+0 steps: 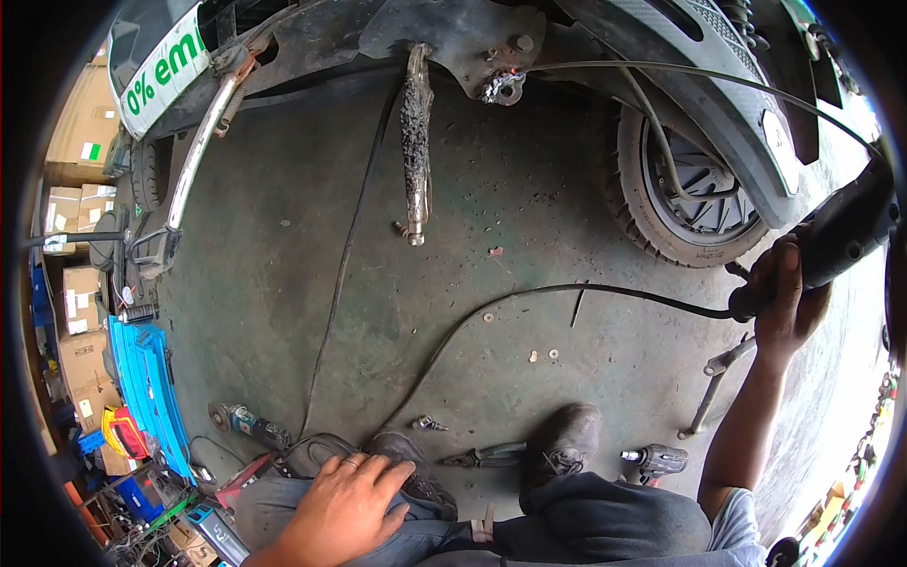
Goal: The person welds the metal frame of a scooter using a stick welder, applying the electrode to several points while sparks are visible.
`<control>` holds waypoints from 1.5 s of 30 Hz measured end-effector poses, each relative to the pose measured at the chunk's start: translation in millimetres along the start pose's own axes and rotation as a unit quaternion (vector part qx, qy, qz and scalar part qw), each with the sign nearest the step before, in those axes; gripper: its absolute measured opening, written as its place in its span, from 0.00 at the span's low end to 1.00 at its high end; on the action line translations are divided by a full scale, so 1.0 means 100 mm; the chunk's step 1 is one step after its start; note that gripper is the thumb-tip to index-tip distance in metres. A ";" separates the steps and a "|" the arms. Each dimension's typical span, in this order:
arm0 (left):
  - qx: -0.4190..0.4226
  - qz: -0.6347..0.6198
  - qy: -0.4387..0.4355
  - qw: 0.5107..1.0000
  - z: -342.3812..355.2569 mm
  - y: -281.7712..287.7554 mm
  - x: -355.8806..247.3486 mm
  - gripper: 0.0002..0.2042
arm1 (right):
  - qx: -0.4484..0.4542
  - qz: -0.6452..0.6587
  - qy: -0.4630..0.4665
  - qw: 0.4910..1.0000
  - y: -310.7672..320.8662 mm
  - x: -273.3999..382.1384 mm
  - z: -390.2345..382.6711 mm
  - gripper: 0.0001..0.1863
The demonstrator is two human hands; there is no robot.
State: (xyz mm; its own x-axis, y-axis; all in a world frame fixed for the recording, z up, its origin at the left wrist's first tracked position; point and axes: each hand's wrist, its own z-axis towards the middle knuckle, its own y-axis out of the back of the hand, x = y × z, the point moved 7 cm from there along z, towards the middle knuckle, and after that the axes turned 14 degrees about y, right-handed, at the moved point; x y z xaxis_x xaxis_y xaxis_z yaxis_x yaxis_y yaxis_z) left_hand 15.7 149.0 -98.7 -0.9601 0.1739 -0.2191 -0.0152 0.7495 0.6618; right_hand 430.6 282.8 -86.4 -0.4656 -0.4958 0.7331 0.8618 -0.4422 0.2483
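Note:
My right hand (787, 293) is closed around the black handle of a welding electrode holder (855, 222), whose cable (567, 286) runs back across the floor. From the holder a long thin welding electrode (699, 68) reaches left to a dark metal bracket (453, 47) under the vehicle. A small reddish spot and a rough pale patch (496, 87) show at its tip, by a hole in the bracket. My left hand (351, 503) lies on my left thigh, holding nothing, fingers a little apart. A rough, blackened metal stand leg (416, 142) hangs from the bracket.
A wheel (685, 203) stands at the right, and a white-topped side stand (200, 142) at the left. By my shoes lie an angle grinder (248, 424), pliers (487, 455), a power driver (654, 460) and a small socket (430, 423). Cartons (85, 373) line the left.

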 end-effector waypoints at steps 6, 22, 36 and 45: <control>0.006 0.001 0.006 1.000 0.00 -0.01 0.01 0.24 | -0.012 0.000 -0.012 1.000 -0.01 0.00 0.01 0.19; -0.002 0.005 0.001 1.000 -0.02 0.01 0.00 0.24 | -0.031 0.051 -0.042 0.997 0.02 0.03 0.02 0.19; 0.001 0.009 0.002 1.000 -0.01 0.00 0.02 0.24 | -0.022 0.005 -0.032 0.999 -0.03 0.02 0.03 0.19; -0.005 0.007 -0.005 1.000 -0.01 0.00 0.01 0.24 | -0.011 -0.005 -0.028 1.000 -0.03 0.00 0.03 0.17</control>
State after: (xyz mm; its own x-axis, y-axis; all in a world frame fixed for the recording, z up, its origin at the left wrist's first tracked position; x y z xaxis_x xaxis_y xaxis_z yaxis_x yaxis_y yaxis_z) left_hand 14.3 149.2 -98.2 -0.9572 0.1910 -0.2173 -0.0047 0.7406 0.6719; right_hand 428.5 286.1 -85.2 -0.4617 -0.4495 0.7647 0.8524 -0.4634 0.2423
